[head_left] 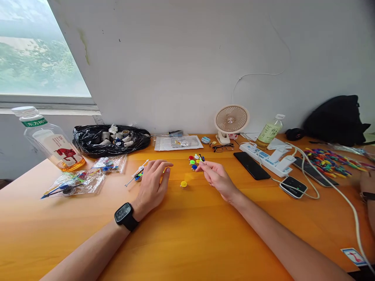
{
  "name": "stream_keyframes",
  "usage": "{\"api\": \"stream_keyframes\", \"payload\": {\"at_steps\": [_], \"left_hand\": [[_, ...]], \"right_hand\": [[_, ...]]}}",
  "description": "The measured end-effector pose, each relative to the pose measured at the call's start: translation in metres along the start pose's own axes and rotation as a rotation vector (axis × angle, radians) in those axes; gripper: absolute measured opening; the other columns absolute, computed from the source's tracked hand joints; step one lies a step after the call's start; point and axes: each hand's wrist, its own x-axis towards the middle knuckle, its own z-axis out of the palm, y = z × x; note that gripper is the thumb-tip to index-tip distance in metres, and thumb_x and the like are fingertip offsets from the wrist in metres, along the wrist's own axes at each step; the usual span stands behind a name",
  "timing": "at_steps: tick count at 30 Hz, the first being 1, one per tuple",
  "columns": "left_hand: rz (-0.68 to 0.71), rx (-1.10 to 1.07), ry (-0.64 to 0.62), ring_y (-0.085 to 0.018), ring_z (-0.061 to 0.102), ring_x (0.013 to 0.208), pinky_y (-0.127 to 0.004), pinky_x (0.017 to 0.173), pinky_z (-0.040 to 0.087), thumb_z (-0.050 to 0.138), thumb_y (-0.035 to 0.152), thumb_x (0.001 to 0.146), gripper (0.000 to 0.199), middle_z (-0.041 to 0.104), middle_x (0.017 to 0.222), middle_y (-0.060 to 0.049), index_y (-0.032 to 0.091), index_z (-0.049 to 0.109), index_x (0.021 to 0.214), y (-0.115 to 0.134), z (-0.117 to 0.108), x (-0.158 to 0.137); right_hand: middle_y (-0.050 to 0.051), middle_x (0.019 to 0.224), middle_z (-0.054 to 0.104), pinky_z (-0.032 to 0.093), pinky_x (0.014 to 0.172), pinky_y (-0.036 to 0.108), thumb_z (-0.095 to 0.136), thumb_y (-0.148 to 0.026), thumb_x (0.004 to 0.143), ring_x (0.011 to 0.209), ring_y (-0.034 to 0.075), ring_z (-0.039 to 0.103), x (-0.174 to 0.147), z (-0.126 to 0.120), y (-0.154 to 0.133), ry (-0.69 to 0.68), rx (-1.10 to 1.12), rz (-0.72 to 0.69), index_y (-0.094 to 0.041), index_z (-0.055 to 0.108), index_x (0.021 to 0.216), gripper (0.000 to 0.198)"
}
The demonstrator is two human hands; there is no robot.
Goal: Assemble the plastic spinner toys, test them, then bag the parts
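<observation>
My left hand, with a black watch on its wrist, hovers over or rests on the table, its fingers stretched out and nothing visible in them. Beside and partly behind it lies a small blue and black part with a thin stick. My right hand is closed in a pinch; whatever is between its fingertips is too small to make out. Just beyond those fingertips sits a cluster of small coloured tops, among them a red one and a blue one. A yellow top stands between my hands.
Plastic packets and a large bottle are at left. A black bag of scraps, a fan and glasses line the wall. Rightward lie a phone, power strip, cables and coloured pieces; another person's arm shows.
</observation>
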Motion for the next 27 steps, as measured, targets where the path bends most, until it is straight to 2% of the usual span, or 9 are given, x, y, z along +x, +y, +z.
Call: {"api": "stream_keyframes", "payload": {"at_steps": [6,9,12,16,19,21,24,27], "left_hand": [[-0.089,0.287,-0.012,-0.035,0.055,0.118,-0.051,0.096,0.042,0.051,0.037,0.105,0.023,0.069,0.122,-0.010,0.026,0.063,0.122,-0.013,-0.006,0.005],[-0.149,0.464,-0.039,-0.042,0.052,0.122,-0.057,0.097,0.041,0.060,0.051,0.098,0.038,0.065,0.131,-0.014,0.026,0.064,0.125,-0.027,-0.010,0.004],[-0.211,0.556,-0.117,-0.042,0.057,0.114,-0.057,0.093,0.044,0.058,0.062,0.097,0.044,0.065,0.127,-0.016,0.026,0.067,0.120,-0.043,-0.009,0.002],[-0.162,0.517,-0.187,-0.036,0.063,0.101,-0.047,0.087,0.048,0.047,0.055,0.105,0.041,0.072,0.112,-0.014,0.023,0.069,0.117,-0.061,-0.008,0.005],[-0.113,0.427,-0.184,-0.035,0.065,0.104,-0.045,0.089,0.049,0.044,0.042,0.107,0.037,0.074,0.117,-0.014,0.020,0.067,0.127,-0.072,-0.011,0.011],[-0.140,0.395,-0.176,-0.035,0.067,0.106,-0.044,0.089,0.051,0.043,0.039,0.107,0.038,0.076,0.115,-0.014,0.019,0.065,0.130,-0.078,-0.013,0.013],[-0.182,0.347,-0.181,-0.033,0.069,0.101,-0.043,0.085,0.053,0.043,0.041,0.107,0.039,0.078,0.107,-0.013,0.019,0.066,0.131,-0.080,-0.015,0.014],[-0.098,0.210,-0.236,-0.029,0.070,0.103,-0.040,0.087,0.054,0.046,0.042,0.107,0.036,0.077,0.111,-0.010,0.023,0.070,0.125,-0.074,-0.013,0.014]], "right_hand": [[-0.007,0.052,0.032,0.018,0.049,0.029,0.063,-0.073,0.089,0.049,0.011,0.023,0.001,0.001,0.004,0.029,-0.115,-0.080,-0.019,0.069,0.081,0.055],[-0.007,0.054,0.034,0.016,0.049,0.029,0.061,-0.073,0.091,0.049,0.010,0.023,0.002,-0.001,0.008,0.032,-0.172,-0.104,-0.019,0.068,0.081,0.055],[-0.005,0.057,0.042,0.019,0.050,0.029,0.060,-0.070,0.093,0.050,0.011,0.028,0.005,-0.003,0.016,0.035,-0.240,-0.155,-0.019,0.068,0.080,0.053],[-0.001,0.065,0.052,0.027,0.054,0.028,0.058,-0.065,0.097,0.056,0.012,0.038,0.007,-0.004,0.024,0.025,-0.306,-0.219,-0.018,0.069,0.080,0.051],[-0.001,0.067,0.053,0.029,0.056,0.028,0.056,-0.063,0.098,0.059,0.014,0.041,0.007,-0.003,0.026,0.015,-0.327,-0.232,-0.019,0.068,0.080,0.050],[0.000,0.067,0.053,0.028,0.056,0.029,0.056,-0.063,0.099,0.059,0.014,0.041,0.007,-0.003,0.026,0.012,-0.350,-0.246,-0.019,0.068,0.080,0.049],[-0.001,0.065,0.051,0.026,0.055,0.029,0.055,-0.060,0.100,0.058,0.014,0.038,0.007,-0.005,0.026,0.034,-0.402,-0.273,-0.020,0.068,0.080,0.047],[-0.001,0.064,0.050,0.027,0.055,0.029,0.055,-0.055,0.102,0.057,0.015,0.040,0.009,-0.011,0.026,0.100,-0.455,-0.309,-0.020,0.068,0.084,0.042]]}}
